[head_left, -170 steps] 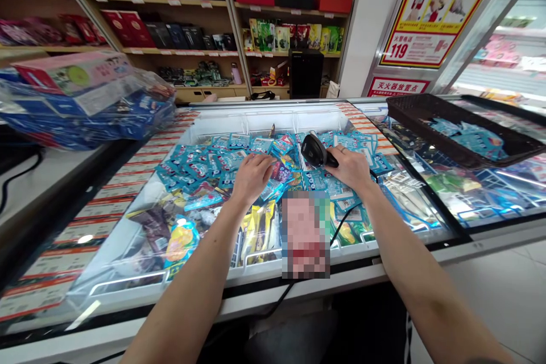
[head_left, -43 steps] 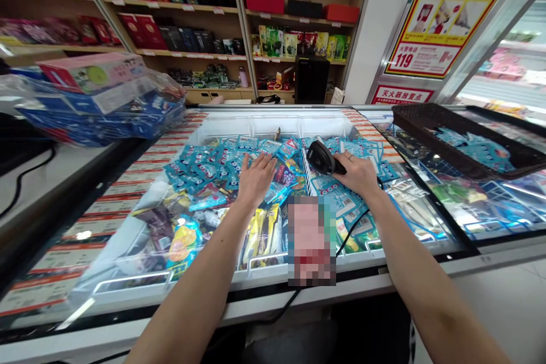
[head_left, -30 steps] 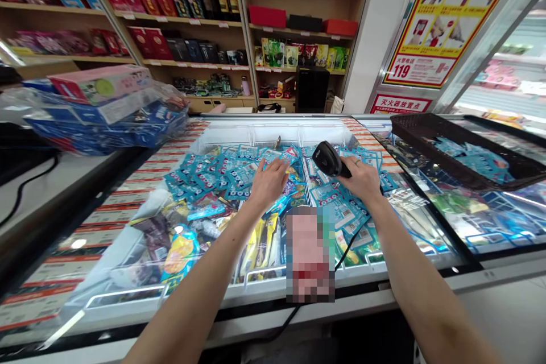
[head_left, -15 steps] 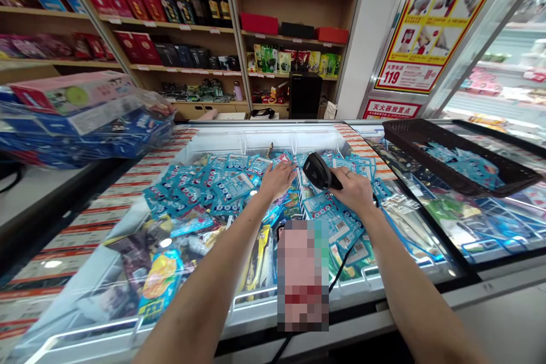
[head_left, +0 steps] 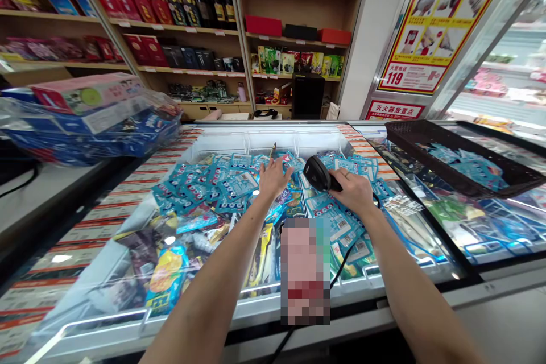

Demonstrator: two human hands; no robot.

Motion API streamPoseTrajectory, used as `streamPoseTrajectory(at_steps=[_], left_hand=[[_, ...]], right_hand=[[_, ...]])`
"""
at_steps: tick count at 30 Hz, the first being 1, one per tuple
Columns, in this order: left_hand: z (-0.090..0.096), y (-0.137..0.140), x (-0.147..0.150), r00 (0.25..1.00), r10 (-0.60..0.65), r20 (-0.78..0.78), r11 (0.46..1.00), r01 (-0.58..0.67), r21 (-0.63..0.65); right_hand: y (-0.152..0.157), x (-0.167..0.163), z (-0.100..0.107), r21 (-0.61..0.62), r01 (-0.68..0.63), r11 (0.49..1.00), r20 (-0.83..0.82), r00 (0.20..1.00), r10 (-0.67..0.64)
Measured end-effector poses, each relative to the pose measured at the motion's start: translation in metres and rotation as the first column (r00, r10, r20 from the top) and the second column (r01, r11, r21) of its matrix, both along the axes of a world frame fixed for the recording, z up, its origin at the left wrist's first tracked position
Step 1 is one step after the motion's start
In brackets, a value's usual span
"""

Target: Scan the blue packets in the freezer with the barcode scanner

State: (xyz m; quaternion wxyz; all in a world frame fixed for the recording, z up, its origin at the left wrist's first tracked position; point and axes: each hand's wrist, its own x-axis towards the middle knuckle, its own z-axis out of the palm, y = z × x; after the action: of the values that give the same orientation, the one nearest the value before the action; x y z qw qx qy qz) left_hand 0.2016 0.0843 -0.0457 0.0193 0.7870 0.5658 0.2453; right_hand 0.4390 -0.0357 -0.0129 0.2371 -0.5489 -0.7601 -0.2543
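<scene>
My right hand (head_left: pixel 353 190) is wrapped round the handle of a black barcode scanner (head_left: pixel 316 173), whose head points left. A black cable (head_left: pixel 342 264) runs from it down toward the front edge. My left hand (head_left: pixel 274 178) is spread, fingers apart, over the blue packets (head_left: pixel 239 182); whether it touches them I cannot tell. Many such packets lie in a loose layer on the glass top on both sides, some with barcodes (head_left: pixel 342 224) showing. A blurred pinkish rectangle (head_left: pixel 305 267) covers something at the front, between my forearms.
A dark brown basket (head_left: pixel 447 162) holding more blue packets stands at the right. Plastic-wrapped boxes (head_left: pixel 91 116) are stacked at the left. Below the glass, wire dividers (head_left: pixel 239 308) and wrapped frozen goods show. Shelves (head_left: pixel 191 28) stand behind.
My left hand has lifted slightly, its fingers spreading wider apart. My right hand keeps the scanner in nearly the same place. The whole view has shifted a little.
</scene>
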Motion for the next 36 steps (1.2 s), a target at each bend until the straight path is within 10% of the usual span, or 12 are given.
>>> streamPoseTrajectory(at_steps=[16,36], left_hand=[[0.021,-0.031,-0.043,0.85,-0.167,0.5,0.985,0.164,0.051],[0.014,-0.053,-0.052,0.84,-0.167,0.517,0.983,0.182,0.021]], right_hand=[[-0.004,-0.004,0.004,0.004,-0.063,0.998,0.015,0.998,0.063],[-0.009,-0.012,0.006,-0.04,-0.213,0.976,0.062,0.975,0.216]])
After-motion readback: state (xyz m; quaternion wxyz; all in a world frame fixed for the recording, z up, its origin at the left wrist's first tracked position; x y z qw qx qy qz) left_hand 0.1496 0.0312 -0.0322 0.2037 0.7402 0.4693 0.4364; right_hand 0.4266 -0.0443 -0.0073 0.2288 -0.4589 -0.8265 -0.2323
